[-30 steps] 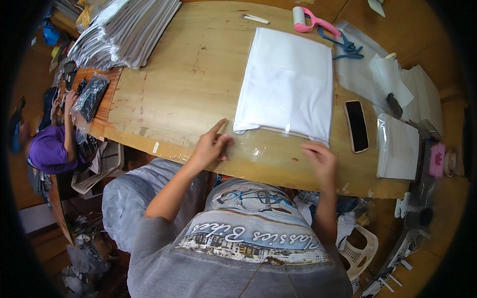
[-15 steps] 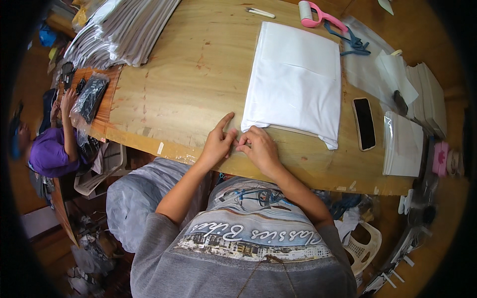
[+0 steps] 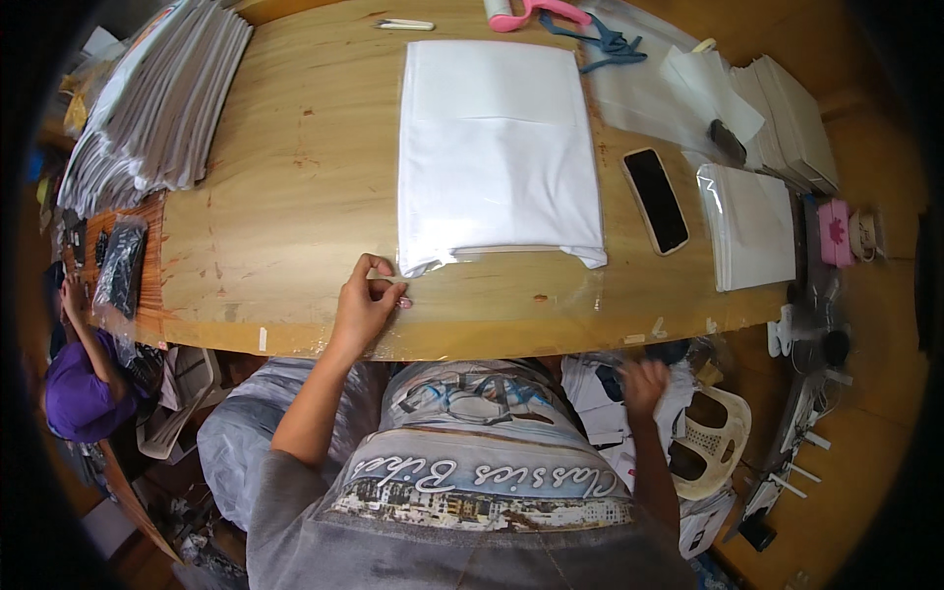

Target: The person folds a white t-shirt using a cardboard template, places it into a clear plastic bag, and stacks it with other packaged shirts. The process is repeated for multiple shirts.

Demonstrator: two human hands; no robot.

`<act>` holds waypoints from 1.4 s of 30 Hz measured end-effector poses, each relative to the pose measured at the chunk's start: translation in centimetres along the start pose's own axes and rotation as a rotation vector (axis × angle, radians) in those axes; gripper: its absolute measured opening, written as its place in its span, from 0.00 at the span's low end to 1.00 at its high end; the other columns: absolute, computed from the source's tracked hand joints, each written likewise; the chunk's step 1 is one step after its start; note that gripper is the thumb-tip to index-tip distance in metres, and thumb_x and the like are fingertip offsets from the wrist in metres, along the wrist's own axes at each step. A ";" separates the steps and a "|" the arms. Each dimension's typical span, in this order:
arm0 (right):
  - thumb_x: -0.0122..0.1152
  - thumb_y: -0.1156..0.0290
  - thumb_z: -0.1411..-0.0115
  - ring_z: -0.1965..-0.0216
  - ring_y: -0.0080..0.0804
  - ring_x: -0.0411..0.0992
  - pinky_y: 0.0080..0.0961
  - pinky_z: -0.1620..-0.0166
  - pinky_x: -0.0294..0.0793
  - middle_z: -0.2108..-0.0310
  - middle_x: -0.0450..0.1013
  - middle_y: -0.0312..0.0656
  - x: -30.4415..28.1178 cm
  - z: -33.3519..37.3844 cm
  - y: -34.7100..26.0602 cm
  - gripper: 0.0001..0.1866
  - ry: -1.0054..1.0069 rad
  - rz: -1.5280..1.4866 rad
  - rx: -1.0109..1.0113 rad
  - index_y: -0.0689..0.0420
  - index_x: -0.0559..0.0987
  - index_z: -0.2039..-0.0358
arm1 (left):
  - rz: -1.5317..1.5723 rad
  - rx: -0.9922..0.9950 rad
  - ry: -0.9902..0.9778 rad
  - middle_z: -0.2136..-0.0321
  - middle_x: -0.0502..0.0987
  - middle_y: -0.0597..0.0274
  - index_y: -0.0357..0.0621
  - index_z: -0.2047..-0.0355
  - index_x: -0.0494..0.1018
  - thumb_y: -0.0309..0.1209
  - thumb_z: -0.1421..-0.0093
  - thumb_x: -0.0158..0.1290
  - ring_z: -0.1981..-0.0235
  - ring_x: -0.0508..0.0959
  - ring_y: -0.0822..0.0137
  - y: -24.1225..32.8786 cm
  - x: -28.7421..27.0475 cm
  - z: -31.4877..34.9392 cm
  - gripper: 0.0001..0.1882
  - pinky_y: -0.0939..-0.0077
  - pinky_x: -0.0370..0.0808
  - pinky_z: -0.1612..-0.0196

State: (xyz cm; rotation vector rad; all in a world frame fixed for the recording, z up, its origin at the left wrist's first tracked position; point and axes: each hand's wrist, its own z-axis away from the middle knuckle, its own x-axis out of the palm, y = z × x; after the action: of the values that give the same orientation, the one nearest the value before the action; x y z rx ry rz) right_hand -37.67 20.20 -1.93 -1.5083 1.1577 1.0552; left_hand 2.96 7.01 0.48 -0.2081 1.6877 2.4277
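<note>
A folded white garment (image 3: 501, 187) lies flat on the table inside a clear plastic bag (image 3: 531, 270), whose transparent end reaches past the garment's near edge. At the bag's near left corner is my left hand (image 3: 366, 307), its fingers curled and thumb and fingertips pinched together. Whatever sits in that pinch is too small to make out. My right hand (image 3: 644, 385) is off the table, past its near edge on the right, above a heap of white and clear material (image 3: 602, 398). Motion smears its fingers.
A tall stack of folded white cloth (image 3: 162, 108) stands far left. Right of the garment lie a phone (image 3: 656, 202) and a packet of clear bags (image 3: 752, 226). A pink-handled lint roller (image 3: 521, 15) and blue strap (image 3: 615, 44) are beyond. At left sits a person in purple (image 3: 84, 388).
My right hand has left the bag's near edge and swung right, off the table. My left hand stays by the corner, its raised finger now curled in. The whole view has shifted.
</note>
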 end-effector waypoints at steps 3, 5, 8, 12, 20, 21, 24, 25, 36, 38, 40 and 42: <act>0.55 0.70 0.58 0.69 0.38 0.65 0.34 0.65 0.61 0.76 0.68 0.39 -3.9 8.2 8.7 0.03 -0.335 0.459 0.083 0.53 0.74 0.81 | -0.043 0.026 -0.110 0.82 0.73 0.61 0.39 0.64 0.58 0.16 0.48 0.44 0.78 0.72 0.75 0.1 -0.8 0.2 0.12 0.83 0.67 0.75; 0.55 0.70 0.59 0.65 0.39 0.66 0.34 0.61 0.62 0.74 0.70 0.40 -5.4 9.3 10.4 0.06 -0.698 0.670 0.341 0.53 0.76 0.77 | -0.140 0.047 -0.243 0.78 0.73 0.60 0.39 0.60 0.58 0.15 0.50 0.43 0.77 0.72 0.73 1.2 -1.7 0.5 0.16 0.82 0.67 0.74; 0.53 0.70 0.58 0.61 0.40 0.66 0.32 0.58 0.63 0.72 0.70 0.42 -6.9 3.5 8.4 0.09 -0.750 0.643 0.572 0.55 0.76 0.73 | -0.563 0.329 -0.311 0.66 0.70 0.57 0.41 0.58 0.61 0.17 0.55 0.47 0.65 0.71 0.65 2.8 -2.6 0.7 0.20 0.75 0.67 0.65; 0.47 0.73 0.53 0.53 0.40 0.62 0.33 0.50 0.58 0.54 0.63 0.46 -6.1 -9.5 0.9 0.18 -0.164 0.115 -0.003 0.57 0.70 0.59 | -1.038 0.774 -0.272 0.58 0.66 0.55 0.43 0.60 0.65 0.24 0.54 0.46 0.55 0.65 0.60 3.3 -2.7 0.1 0.17 0.70 0.65 0.56; 0.48 0.73 0.51 0.49 0.37 0.60 0.29 0.49 0.61 0.52 0.62 0.45 -1.5 -18.6 -0.5 0.15 -0.250 0.044 -1.102 0.52 0.70 0.60 | -1.194 1.128 -0.470 0.52 0.62 0.52 0.39 0.63 0.66 0.27 0.52 0.42 0.50 0.63 0.58 3.0 -2.8 -1.8 0.14 0.72 0.65 0.52; 0.48 0.72 0.51 0.49 0.36 0.59 0.29 0.48 0.60 0.52 0.61 0.44 -1.2 -18.7 -0.2 0.14 -0.263 0.027 -1.119 0.52 0.70 0.61 | -1.199 1.127 -0.477 0.52 0.63 0.52 0.39 0.64 0.65 0.27 0.52 0.43 0.50 0.63 0.57 3.0 -2.9 -1.8 0.13 0.72 0.66 0.52; 0.50 0.72 0.50 0.52 0.38 0.62 0.27 0.52 0.64 0.55 0.63 0.44 -0.5 -18.4 0.0 0.09 -0.317 -0.247 -0.862 0.56 0.71 0.67 | -1.171 1.110 -0.463 0.54 0.64 0.52 0.39 0.67 0.65 0.27 0.51 0.44 0.51 0.64 0.58 2.8 -3.0 -1.7 0.10 0.72 0.67 0.54; 0.51 0.73 0.50 0.54 0.38 0.64 0.26 0.54 0.65 0.57 0.65 0.45 -0.3 -18.2 -0.1 0.07 -0.336 -0.371 -0.723 0.57 0.71 0.69 | -1.136 1.094 -0.434 0.55 0.64 0.52 0.39 0.68 0.65 0.27 0.50 0.44 0.52 0.65 0.58 2.6 -2.7 -1.6 0.08 0.71 0.68 0.55; 0.48 0.72 0.46 0.71 0.45 0.68 0.28 0.69 0.68 0.72 0.66 0.50 3.2 -20.3 -3.7 0.07 0.102 -0.723 0.189 0.63 0.71 0.72 | -0.397 0.304 0.343 0.85 0.69 0.50 0.36 0.76 0.62 0.27 0.42 0.39 0.84 0.69 0.54 1.5 1.8 -4.4 0.08 0.70 0.66 0.79; 0.48 0.69 0.46 0.72 0.47 0.67 0.32 0.69 0.67 0.70 0.66 0.52 3.3 -21.1 -4.1 0.09 0.138 -0.470 0.139 0.62 0.72 0.72 | -0.604 0.294 0.405 0.88 0.68 0.47 0.36 0.78 0.62 0.27 0.44 0.41 0.84 0.69 0.50 2.0 2.2 -5.2 0.08 0.65 0.67 0.79; 0.48 0.67 0.46 0.71 0.49 0.67 0.35 0.68 0.67 0.67 0.66 0.52 3.7 -21.8 -4.4 0.10 0.100 -0.279 0.143 0.60 0.73 0.72 | -0.836 0.322 0.395 0.89 0.67 0.46 0.36 0.78 0.63 0.28 0.45 0.42 0.83 0.70 0.48 2.1 2.3 -5.7 0.08 0.63 0.67 0.79; 0.48 0.66 0.47 0.68 0.47 0.66 0.35 0.66 0.66 0.65 0.65 0.49 3.9 -22.5 -5.1 0.09 -0.053 -0.185 0.251 0.58 0.73 0.72 | -1.088 0.223 0.320 0.78 0.70 0.49 0.40 0.77 0.66 0.29 0.47 0.43 0.78 0.73 0.53 2.8 2.5 -6.0 0.06 0.63 0.68 0.79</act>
State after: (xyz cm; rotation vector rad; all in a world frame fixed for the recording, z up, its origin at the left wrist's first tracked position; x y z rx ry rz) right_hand -29.97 -1.87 -0.40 -1.3531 1.0490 0.7889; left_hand 0.02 0.64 0.42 -1.1662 1.3525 1.4252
